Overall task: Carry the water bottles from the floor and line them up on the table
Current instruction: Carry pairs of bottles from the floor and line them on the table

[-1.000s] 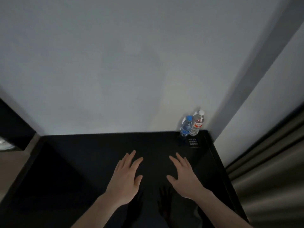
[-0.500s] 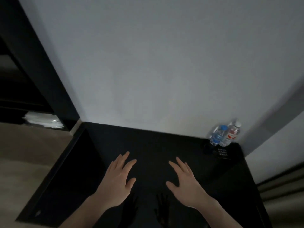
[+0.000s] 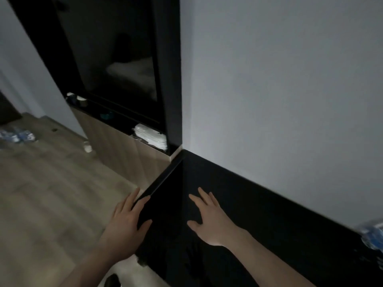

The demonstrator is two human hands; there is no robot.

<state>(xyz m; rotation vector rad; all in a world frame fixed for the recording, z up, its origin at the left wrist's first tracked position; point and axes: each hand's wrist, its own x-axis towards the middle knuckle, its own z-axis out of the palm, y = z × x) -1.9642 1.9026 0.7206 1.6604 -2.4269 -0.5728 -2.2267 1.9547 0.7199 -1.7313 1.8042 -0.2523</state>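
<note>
Several water bottles (image 3: 16,135) with blue labels lie blurred on the wooden floor at the far left. Another bottle with a blue label (image 3: 373,235) stands on the black table (image 3: 269,214) at the right edge of the view, cut off by the frame. My left hand (image 3: 127,218) hovers with straight fingers over the table's left edge and holds nothing. My right hand (image 3: 209,218) is spread flat above the table top, also empty.
A tall black cabinet (image 3: 124,69) with a low shelf stands left of the table; folded white cloth (image 3: 151,136) lies on that shelf. A small white object (image 3: 87,147) sits on the wooden floor (image 3: 51,193) by the cabinet. A plain wall rises behind the table.
The view has swung to the left: the bottles on the table slid to the right edge, and the cabinet, floor and floor bottles came into sight. Both hands stay spread and empty.
</note>
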